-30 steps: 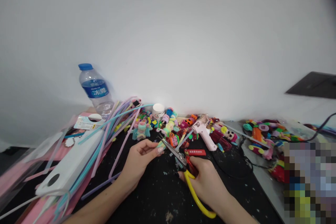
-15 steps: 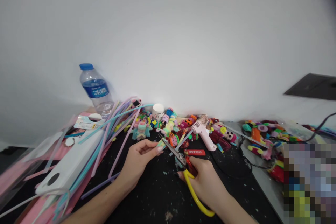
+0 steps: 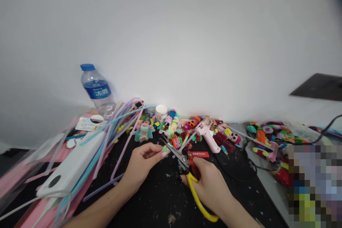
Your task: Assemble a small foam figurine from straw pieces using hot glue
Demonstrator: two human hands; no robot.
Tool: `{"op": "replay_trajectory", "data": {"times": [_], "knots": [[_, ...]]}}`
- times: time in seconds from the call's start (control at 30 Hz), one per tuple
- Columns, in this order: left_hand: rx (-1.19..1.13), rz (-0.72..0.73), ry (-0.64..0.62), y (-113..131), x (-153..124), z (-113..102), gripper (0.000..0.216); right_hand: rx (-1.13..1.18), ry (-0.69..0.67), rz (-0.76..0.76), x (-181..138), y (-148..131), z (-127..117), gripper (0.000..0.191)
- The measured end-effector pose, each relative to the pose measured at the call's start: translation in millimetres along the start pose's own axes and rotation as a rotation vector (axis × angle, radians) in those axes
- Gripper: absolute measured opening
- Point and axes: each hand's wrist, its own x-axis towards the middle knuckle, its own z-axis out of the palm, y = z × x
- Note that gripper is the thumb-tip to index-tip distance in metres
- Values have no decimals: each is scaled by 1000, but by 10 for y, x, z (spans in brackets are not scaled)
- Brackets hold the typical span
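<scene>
Between the thumb and fingers of my left hand (image 3: 146, 162) is a small pale green-yellow fuzzy piece (image 3: 166, 148), mostly covered by the fingertips. My right hand (image 3: 210, 181) grips scissors (image 3: 184, 160) with yellow handles. Their blades point up and left, and the tips lie across the fuzzy piece; whether they touch it I cannot tell. Just beyond the right hand lies a red block with white lettering (image 3: 200, 154). A pink glue gun (image 3: 208, 135) rests farther back. A teal and pink fuzzy figure (image 3: 144, 131) sits behind my left hand.
Long pastel fuzzy stems (image 3: 107, 139) and a white slab (image 3: 73, 165) cover the left side. A water bottle (image 3: 96, 89) and a white jar (image 3: 161, 113) stand near the wall. Colourful fuzzy figures (image 3: 267, 139) pile up at the right. Scraps dot the black mat (image 3: 160, 203).
My left fingertips have shifted slightly right and down, nearer the blades, so less of the fuzzy piece shows. The scissor tips sit a little lower and farther left.
</scene>
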Motion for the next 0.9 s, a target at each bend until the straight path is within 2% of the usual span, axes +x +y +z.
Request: {"op": "replay_trajectory", "data": {"times": [0.23, 0.53, 0.63, 0.9], "knots": [[-4, -19, -12, -8, -3, 2, 15, 56, -41, -28, 10, 46, 62, 30], [-84, -27, -37, -63, 28, -40, 16, 66, 62, 46, 30, 34, -35, 23], [-91, -28, -35, -61, 20, -44, 16, 61, 41, 46, 11, 14, -35, 27], [-31, 24, -35, -29, 9, -17, 15, -1, 16, 8, -12, 20, 38, 22]]}}
